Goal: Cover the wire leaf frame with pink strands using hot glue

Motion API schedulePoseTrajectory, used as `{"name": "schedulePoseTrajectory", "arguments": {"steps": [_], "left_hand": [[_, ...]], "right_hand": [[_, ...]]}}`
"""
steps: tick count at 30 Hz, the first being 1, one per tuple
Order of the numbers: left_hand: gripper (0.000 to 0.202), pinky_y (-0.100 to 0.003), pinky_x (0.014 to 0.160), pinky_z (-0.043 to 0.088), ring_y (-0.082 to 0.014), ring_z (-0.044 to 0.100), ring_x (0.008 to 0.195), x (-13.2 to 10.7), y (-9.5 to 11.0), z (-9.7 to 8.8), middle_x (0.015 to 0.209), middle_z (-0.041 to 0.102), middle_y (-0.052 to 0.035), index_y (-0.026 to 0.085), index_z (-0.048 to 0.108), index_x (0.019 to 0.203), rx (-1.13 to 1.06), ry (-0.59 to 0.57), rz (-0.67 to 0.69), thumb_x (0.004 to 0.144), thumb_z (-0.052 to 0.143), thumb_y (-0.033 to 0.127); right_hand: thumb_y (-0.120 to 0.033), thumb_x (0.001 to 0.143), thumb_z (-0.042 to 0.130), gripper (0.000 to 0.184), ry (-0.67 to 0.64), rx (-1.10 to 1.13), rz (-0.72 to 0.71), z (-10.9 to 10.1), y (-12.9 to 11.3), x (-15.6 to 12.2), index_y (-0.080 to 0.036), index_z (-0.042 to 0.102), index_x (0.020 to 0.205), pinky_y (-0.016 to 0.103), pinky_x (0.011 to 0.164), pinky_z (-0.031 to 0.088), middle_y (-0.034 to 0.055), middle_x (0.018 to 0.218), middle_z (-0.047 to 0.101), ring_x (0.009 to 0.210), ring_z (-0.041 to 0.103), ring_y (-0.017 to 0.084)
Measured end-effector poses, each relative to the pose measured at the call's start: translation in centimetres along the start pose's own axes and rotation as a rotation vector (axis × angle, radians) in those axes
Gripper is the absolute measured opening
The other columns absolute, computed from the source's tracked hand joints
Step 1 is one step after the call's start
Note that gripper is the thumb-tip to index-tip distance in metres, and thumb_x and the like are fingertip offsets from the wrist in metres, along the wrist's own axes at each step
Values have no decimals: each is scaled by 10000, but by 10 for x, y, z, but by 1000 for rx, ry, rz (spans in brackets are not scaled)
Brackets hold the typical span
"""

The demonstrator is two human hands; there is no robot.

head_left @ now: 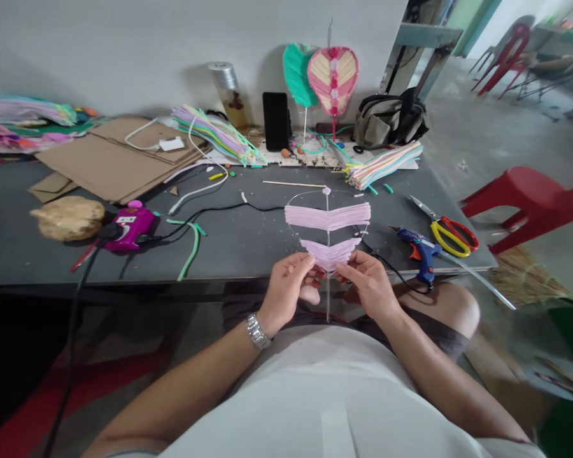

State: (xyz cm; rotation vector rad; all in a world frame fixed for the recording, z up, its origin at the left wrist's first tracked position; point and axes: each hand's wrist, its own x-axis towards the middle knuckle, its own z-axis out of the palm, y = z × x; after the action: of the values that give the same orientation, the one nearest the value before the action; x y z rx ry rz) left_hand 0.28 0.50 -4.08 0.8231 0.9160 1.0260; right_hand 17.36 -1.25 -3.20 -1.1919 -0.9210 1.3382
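Note:
Between my two hands is a leaf-shaped fan (328, 218) on a thin wire frame with a straight stem. Pale pink fuzzy strips cover it in two V-shaped bands, with a bare gap between them. My left hand (291, 280) pinches the lower left edge of the bottom band. On the lower right edge, my right hand (367, 280) has thumb and fingers closed. A small pink knob tops the stem, which hangs down past the table's front edge. The blue glue gun (423, 251) lies to the right of my right hand.
Yellow-and-red scissors (451, 232) lie at right. Bundles of coloured fuzzy stems (386, 164) and cardboard (124, 156) are farther back. A black phone (276, 121) and two finished fans (333, 83) stand by the wall. At left are a magenta power adapter (132, 227) and cables.

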Motion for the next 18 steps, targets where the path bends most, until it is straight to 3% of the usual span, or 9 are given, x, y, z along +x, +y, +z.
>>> {"name": "schedulePoseTrajectory", "arguments": {"steps": [9,14,18], "left_hand": [[227,-214,550,451,-93,529,527,1,1,5,599,627,22,162,700,741,166,79,82,744,808,362],[204,-224,517,434,-107,537,528,-1,3,9,635,646,5,169,709,730,211,82,89,734,807,348],[244,-240,540,462,-125,557,559,-3,3,-1,662,647,-4,164,702,752,221,51,77,747,826,375]], "right_hand": [[-455,669,886,344,-21,-14,-2,4,0,1,-188,742,832,276,617,493,11,732,716,625,586,143],[-432,677,864,304,7,-45,21,8,2,0,-187,737,803,285,575,482,26,708,719,615,588,167],[-447,626,887,332,-9,19,20,19,0,1,-191,740,779,302,609,510,13,654,700,618,599,180]]}}
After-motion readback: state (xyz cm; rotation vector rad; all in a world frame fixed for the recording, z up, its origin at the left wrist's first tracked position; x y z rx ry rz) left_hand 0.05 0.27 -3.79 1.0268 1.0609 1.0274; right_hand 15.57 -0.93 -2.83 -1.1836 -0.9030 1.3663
